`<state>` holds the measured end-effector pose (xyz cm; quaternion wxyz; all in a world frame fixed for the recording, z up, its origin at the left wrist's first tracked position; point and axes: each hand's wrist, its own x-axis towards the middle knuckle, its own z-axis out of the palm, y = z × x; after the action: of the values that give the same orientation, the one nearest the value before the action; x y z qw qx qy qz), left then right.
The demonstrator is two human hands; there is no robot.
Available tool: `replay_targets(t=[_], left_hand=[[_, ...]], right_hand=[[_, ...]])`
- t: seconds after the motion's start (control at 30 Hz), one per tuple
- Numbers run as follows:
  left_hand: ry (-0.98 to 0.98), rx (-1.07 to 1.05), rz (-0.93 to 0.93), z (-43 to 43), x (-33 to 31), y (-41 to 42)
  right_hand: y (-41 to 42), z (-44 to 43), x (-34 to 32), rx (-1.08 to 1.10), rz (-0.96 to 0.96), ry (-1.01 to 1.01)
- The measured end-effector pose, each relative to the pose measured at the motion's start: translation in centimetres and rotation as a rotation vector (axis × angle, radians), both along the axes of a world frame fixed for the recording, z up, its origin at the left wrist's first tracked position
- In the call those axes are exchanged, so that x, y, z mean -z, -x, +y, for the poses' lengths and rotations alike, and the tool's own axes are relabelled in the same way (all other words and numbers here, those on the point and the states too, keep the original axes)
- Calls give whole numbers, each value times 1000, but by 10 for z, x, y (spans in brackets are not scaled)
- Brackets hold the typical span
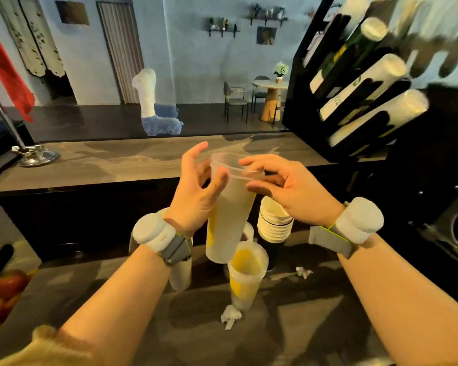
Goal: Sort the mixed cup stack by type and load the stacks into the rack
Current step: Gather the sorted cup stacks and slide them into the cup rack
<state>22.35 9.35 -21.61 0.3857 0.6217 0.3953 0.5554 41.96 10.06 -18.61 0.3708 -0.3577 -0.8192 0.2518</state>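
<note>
We are holding a tall stack of frosted translucent plastic cups (229, 207) tilted in the air above the dark wood-grain counter (117, 165), its round rims leaning toward the rack (354, 83) at upper right; our left hand (196, 191) is cupping the stack's smooth side with the thumb pressed on it and the other fingers spread loose, while our right hand (288, 188) is pinching the topmost rim between thumb and curled fingertips. Below, on the lower worktop (302, 326), a shorter stack of the same cloudy cups with yellow print (245, 273) is standing upright, and just beside it a stack of ribbed white paper cups (274, 220) is rising with layered rims. The black slotted rack is carrying long slanted cylinders of white cups, blurred at the edges. Crumpled white paper scraps (230, 317) are lying near the yellow-printed stack
</note>
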Motion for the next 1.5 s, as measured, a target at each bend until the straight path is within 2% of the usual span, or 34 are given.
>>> replay_targets(t=[0.17,0.27,0.53,0.87,1.1,1.27,1.43,1.5], left_hand=[[76,66,-114,4,17,-9],[111,91,-110,3,33,-12],[133,90,128,-7,78,-8],[-47,89,520,-6,133,5],[-37,131,645,-9,153,9],[-16,163,698,-11,162,12],[12,101,747,-16,160,5],[20,97,773,-15,155,0]], right_hand=[[-18,-10,7,168,-72,-88],[-22,-19,19,239,-143,-84],[-14,-26,70,284,-256,-67],[-1,-30,133,353,-280,93],[3,-39,156,396,-293,187],[0,-51,161,371,-212,223],[-6,-66,171,514,132,257],[-10,-71,177,567,189,304]])
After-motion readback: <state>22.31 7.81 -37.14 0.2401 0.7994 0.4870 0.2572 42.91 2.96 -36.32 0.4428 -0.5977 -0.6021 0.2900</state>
